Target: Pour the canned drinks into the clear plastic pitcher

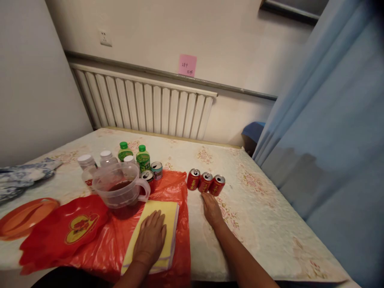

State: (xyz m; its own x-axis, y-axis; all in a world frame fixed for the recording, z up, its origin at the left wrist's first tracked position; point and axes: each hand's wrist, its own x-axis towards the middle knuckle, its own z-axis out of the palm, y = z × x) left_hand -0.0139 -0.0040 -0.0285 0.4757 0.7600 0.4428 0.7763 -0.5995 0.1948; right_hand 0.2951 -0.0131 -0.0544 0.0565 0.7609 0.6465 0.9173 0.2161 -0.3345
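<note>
My left hand [151, 237] lies flat with its fingers stretched out on a folded yellow cloth [171, 212] with purple edging. Beneath that cloth is a red plastic sheet [181, 192]. At the lower front of three red drink cans, my right hand [212, 210] has its fingers extended and seems to touch them. The left can [193, 180], middle can [205, 182] and right can [217, 185] stand upright in a close row, their tops opened. My right fingertips are partly hidden against the cans, and they do not wrap around one.
Left of the cloth stands a clear plastic jug [117, 194] with dark liquid. Behind it are green-capped bottles [143, 160], white-capped bottles [108, 159] and two more cans [157, 170]. A red scalloped tray [60, 240] and orange lid [30, 212] lie left; a blue curtain [339, 120] hangs right.
</note>
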